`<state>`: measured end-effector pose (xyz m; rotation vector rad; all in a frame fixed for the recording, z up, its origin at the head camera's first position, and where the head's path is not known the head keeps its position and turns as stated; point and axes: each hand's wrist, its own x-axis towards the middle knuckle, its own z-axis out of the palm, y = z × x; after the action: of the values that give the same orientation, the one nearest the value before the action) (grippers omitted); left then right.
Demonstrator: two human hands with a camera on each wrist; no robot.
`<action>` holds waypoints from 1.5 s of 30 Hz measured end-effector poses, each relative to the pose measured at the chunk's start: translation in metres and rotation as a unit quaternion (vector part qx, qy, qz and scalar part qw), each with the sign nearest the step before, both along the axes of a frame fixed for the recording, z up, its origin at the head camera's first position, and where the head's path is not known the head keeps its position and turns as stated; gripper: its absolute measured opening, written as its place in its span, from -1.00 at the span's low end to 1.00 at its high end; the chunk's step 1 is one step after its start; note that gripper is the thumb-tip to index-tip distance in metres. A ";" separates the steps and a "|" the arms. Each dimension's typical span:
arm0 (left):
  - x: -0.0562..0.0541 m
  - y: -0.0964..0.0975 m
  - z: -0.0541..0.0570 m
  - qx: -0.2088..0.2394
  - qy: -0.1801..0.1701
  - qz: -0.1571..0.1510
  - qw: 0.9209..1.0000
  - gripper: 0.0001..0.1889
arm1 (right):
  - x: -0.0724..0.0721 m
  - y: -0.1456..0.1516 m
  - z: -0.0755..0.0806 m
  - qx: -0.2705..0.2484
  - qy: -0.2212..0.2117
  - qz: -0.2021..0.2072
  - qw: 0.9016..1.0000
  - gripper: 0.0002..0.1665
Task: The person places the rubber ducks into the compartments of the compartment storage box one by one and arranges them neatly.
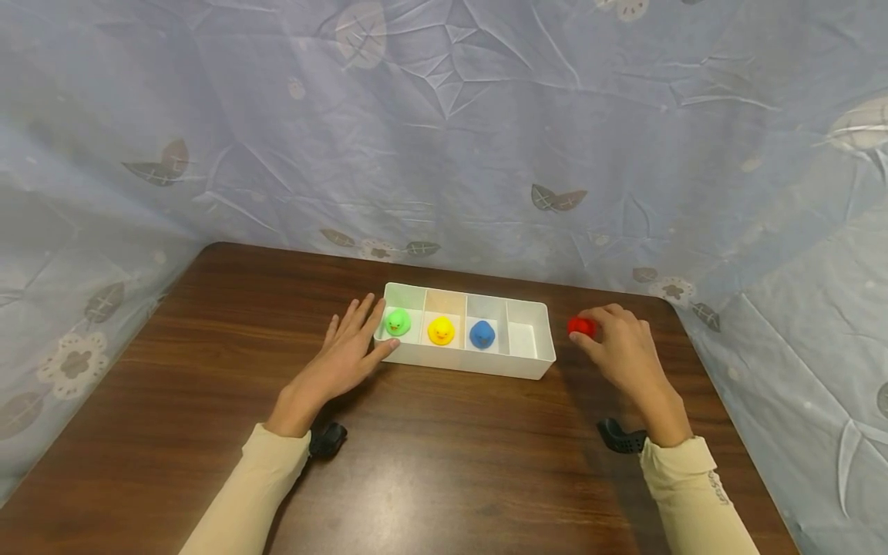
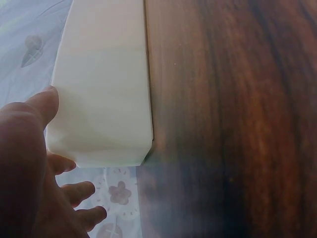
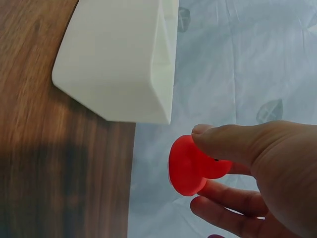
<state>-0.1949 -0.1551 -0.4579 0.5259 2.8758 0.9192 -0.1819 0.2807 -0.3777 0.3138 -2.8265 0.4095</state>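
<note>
A white divided box [image 1: 458, 359] lies across the table, its long side facing me. From left to right its compartments hold a green rubber duck [image 1: 398, 322], a yellow rubber duck [image 1: 441, 331] and a blue rubber duck [image 1: 482, 334]; the rightmost one has nothing in it. My left hand [image 1: 344, 353] rests on the box's left end, fingers extended and spread, thumb over the front rim. Just past the right end, my right hand [image 1: 627, 351] pinches a red rubber duck [image 3: 187, 166] between thumb and fingers.
The dark brown wooden table [image 1: 430, 462] carries the box near its back edge. A pale patterned cloth [image 1: 444, 154] hangs behind the table and along both sides. Black wrist devices [image 1: 327, 441] sit at both cuffs.
</note>
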 end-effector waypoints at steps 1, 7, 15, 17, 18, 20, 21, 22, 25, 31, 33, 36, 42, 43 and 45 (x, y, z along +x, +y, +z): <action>0.000 0.000 0.000 -0.001 0.000 0.000 1.000 -0.10 | -0.001 -0.002 0.001 0.001 0.001 0.003 1.000 -0.60; -0.001 0.000 0.000 0.000 0.000 -0.001 1.000 -0.09 | -0.005 -0.011 0.005 0.002 0.004 0.012 1.000 -0.61; -0.003 0.001 0.000 -0.005 0.002 -0.001 1.000 -0.09 | -0.010 -0.026 0.006 -0.002 -0.012 0.023 1.000 -0.63; -0.003 0.001 0.000 -0.006 0.003 -0.001 1.000 -0.09 | -0.012 -0.030 0.005 -0.001 -0.017 0.024 1.000 -0.63; -0.002 0.001 0.000 -0.006 0.003 -0.001 1.000 -0.09 | -0.012 -0.032 0.005 0.001 -0.020 0.025 0.999 -0.63; -0.002 0.001 0.000 -0.007 0.004 0.000 1.000 -0.09 | -0.013 -0.036 0.004 0.004 -0.023 0.027 0.999 -0.63; -0.002 0.001 0.000 -0.008 0.004 0.000 1.000 -0.09 | -0.013 -0.038 0.003 0.005 -0.025 0.028 0.999 -0.62; -0.002 0.001 0.000 -0.007 0.005 0.000 1.000 -0.10 | -0.013 -0.039 0.002 0.007 -0.026 0.028 0.999 -0.62; -0.001 0.001 0.000 -0.006 0.005 -0.001 1.000 -0.10 | -0.014 -0.044 0.000 0.011 -0.031 0.030 0.999 -0.61; 0.000 0.001 -0.001 -0.001 0.005 -0.001 1.000 -0.10 | -0.016 -0.052 -0.004 0.019 -0.043 0.035 0.998 -0.60; 0.000 0.001 -0.001 -0.001 0.004 -0.001 1.000 -0.10 | -0.016 -0.054 -0.005 0.019 -0.045 0.036 0.998 -0.63; 0.001 0.000 -0.001 0.001 0.001 -0.001 1.000 -0.10 | -0.017 -0.055 -0.007 0.020 -0.048 0.038 0.998 -0.67; 0.001 0.000 -0.001 0.002 0.002 0.001 1.000 -0.10 | -0.019 -0.056 -0.010 0.023 -0.047 0.042 0.998 -0.69; 0.001 0.000 -0.001 0.001 0.002 0.001 1.000 -0.10 | -0.019 -0.056 -0.011 0.022 -0.046 0.043 0.998 -0.68; 0.000 0.000 -0.001 0.001 0.003 0.000 1.000 -0.10 | -0.020 -0.057 -0.013 0.023 -0.044 0.043 0.998 -0.68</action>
<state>-0.1946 -0.1548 -0.4589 0.5286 2.8809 0.9208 -0.2024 0.2240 -0.3906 0.4378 -2.9206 0.3844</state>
